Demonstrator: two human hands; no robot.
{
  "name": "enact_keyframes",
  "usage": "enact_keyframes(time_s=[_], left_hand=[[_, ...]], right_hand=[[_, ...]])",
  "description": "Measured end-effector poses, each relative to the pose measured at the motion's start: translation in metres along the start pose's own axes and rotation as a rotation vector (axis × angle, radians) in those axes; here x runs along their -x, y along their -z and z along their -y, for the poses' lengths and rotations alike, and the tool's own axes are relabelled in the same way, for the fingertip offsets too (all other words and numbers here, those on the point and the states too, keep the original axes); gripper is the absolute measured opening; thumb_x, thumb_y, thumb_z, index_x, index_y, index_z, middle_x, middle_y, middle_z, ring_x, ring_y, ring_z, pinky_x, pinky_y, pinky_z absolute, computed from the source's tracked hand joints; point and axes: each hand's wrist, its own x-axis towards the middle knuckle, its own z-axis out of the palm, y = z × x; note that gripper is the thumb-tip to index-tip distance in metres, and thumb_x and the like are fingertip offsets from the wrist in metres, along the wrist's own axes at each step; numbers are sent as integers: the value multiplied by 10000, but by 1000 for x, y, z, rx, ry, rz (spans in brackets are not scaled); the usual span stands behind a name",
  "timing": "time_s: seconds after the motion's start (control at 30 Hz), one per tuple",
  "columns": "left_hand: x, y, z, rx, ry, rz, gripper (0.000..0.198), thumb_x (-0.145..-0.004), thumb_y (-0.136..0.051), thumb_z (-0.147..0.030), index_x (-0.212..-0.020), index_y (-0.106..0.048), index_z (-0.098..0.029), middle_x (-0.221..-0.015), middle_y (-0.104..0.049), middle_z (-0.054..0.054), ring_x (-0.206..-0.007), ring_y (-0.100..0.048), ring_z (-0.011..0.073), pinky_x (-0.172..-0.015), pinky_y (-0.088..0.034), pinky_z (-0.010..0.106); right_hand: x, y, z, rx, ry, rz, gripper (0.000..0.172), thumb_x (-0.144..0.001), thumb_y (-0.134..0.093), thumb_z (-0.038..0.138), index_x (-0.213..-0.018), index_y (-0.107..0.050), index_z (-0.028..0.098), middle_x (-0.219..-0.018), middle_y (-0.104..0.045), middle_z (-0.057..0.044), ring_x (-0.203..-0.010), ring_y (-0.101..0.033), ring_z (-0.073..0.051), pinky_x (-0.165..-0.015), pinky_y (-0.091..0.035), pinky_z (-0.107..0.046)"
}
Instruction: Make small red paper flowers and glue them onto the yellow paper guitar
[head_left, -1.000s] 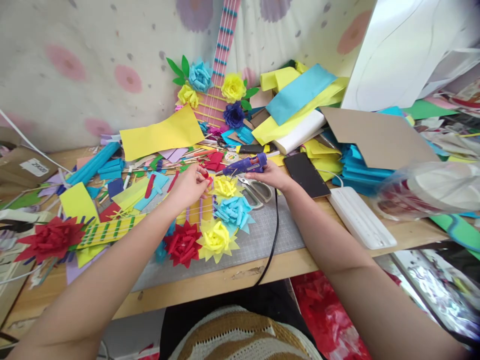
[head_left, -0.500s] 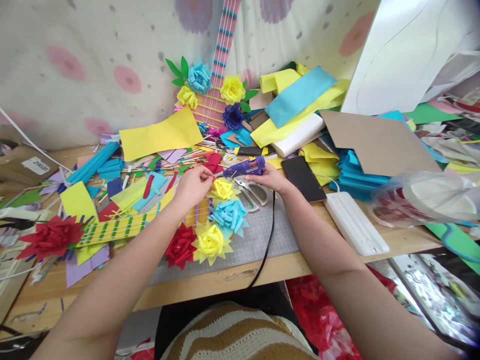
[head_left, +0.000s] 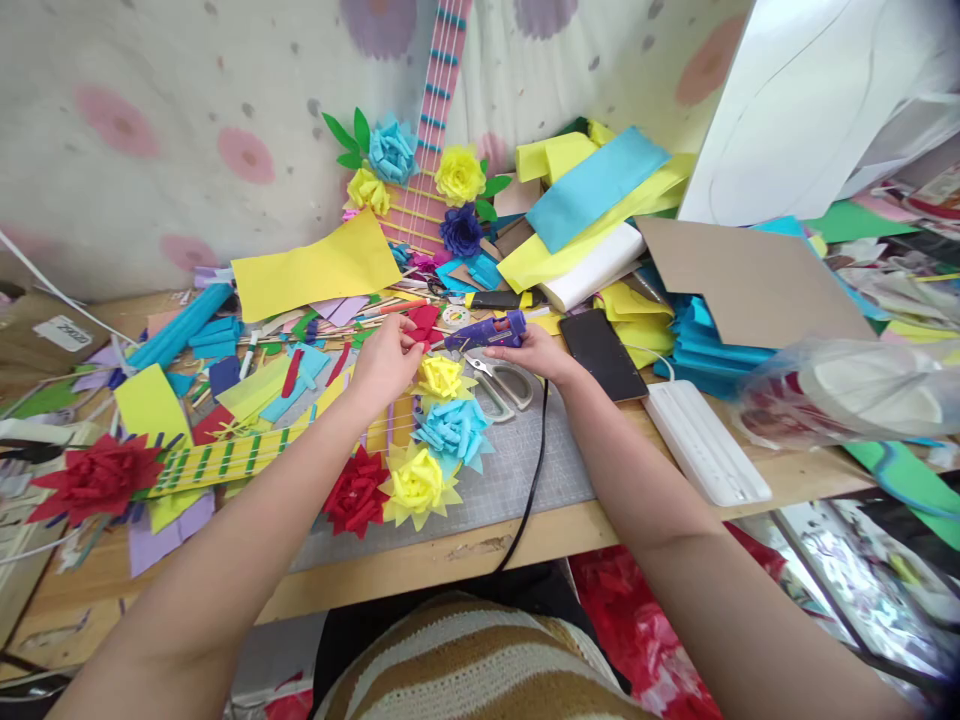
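Observation:
My right hand (head_left: 541, 350) is wrapped around a purple hot glue gun (head_left: 487, 331), its nozzle pointing left and its black cord (head_left: 536, 475) hanging over the table edge. Just left of the nozzle, my left hand (head_left: 390, 358) has its fingertips pinched on a piece of red paper (head_left: 426, 324), partly hidden by the fingers. Below the hands lies a yellow paper guitar (head_left: 225, 458), its body decorated with a yellow paper flower (head_left: 441, 377), a blue paper flower (head_left: 454, 432) and a red paper flower (head_left: 357, 492). Scissors (head_left: 501, 388) lie beneath the glue gun.
A pink paper guitar (head_left: 431, 150) with flowers leans on the curtain behind. A black phone (head_left: 602, 355) and white power strip (head_left: 705, 440) lie to the right. Paper sheets, cardboard (head_left: 757, 285) and scraps cover much of the table; a grey cutting mat (head_left: 517, 470) lies underneath.
My left hand has moved slightly up and away from the yellow flower, to the red paper. The glue gun stays in my right hand, nearly still. The whole view has shifted a little.

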Motion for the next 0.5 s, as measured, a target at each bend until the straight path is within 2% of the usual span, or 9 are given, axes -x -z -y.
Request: enact_keyframes(time_s=[0.13,0.5], left_hand=[[1,0,-3,-6,5,6,210,-785,-559,-191,-988,-508,-195,-826,-671,35,-792,-636,203,-717,-498,333],[-1,-3,-4,-48,-4,31,262,-774,-560,-160,-1032,-516,-183,-819,-663,36,-796,-648,205,-736,-480,322]], right_hand=[[-1,0,-4,18,-1,19,613,-576,-705,645,-946,-694,156,-899,-708,-72,-875,-649,-252,-870,-508,-416],[-1,0,-3,48,-6,21,616,-580,-701,645,-959,-694,159,-874,-711,-57,-805,-650,-230,-802,-527,-392]])
